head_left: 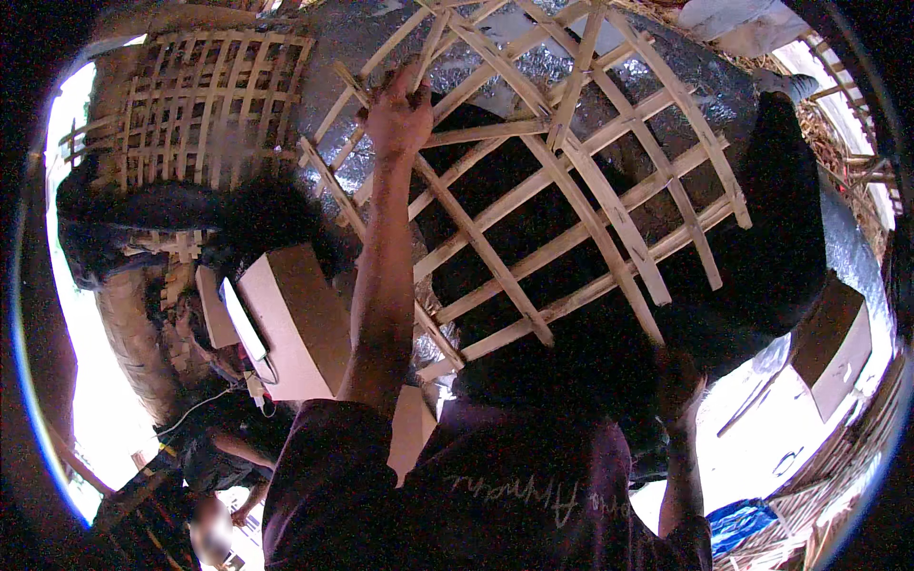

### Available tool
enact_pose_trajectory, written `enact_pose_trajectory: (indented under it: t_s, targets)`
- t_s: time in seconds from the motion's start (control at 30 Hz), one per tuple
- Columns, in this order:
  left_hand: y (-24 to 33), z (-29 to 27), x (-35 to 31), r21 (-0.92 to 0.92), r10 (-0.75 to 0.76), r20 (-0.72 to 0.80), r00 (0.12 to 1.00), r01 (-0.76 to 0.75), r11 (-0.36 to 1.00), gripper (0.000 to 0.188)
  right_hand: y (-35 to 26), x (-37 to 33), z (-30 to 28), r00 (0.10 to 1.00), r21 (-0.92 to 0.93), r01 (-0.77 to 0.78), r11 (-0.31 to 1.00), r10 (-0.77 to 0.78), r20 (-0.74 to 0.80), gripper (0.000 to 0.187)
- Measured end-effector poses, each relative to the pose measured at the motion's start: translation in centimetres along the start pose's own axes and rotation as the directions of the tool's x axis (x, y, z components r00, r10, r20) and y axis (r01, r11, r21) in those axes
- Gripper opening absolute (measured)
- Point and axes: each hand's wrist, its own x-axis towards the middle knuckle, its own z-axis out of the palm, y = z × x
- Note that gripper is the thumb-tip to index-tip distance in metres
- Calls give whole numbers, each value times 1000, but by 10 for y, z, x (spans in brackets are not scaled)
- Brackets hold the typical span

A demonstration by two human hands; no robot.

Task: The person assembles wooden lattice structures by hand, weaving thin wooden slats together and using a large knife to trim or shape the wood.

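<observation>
An open lattice of flat bamboo strips [514,200] lies across my dark-clothed legs, its strips crossing with wide gaps between them. At its far left part, my left hand [395,112] is closed around a strip, arm stretched out over the lattice's left edge. One loose-looking strip [576,81] slants up over the others near the far middle. My right hand [678,381] is low on the right, close to the near end of a long strip [619,262]. Deep shadow hides its fingers, so its grip does not show.
A denser woven bamboo panel [205,105] stands at the far left. Beside my left arm is a cardboard box [300,319] with a white-edged device [244,322] and cable. Another person [228,457] is at lower left. A second box [830,347] and blue plastic [743,525] lie right.
</observation>
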Motion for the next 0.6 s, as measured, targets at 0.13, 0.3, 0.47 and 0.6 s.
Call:
enact_pose_trajectory:
  t_s: [0.13,0.3,0.47,0.6]
  targets:
    - [-18,5,1,-267,90,-134,987,-123,956,40,19,-8,0,998,54,64,996,-63,-20,13]
    - [3,-9,-2,-140,-20,14,1000,22,990,40,4,-6,0,993,68,-117,991,116,25,12]
    - [2,-3,5,-62,8,-5,1000,-8,998,41,16,-5,3,987,159,-153,975,143,72,11]
    - [-5,9,6,62,50,-75,996,-46,997,41,-4,0,-2,996,-77,-91,993,91,-4,11]
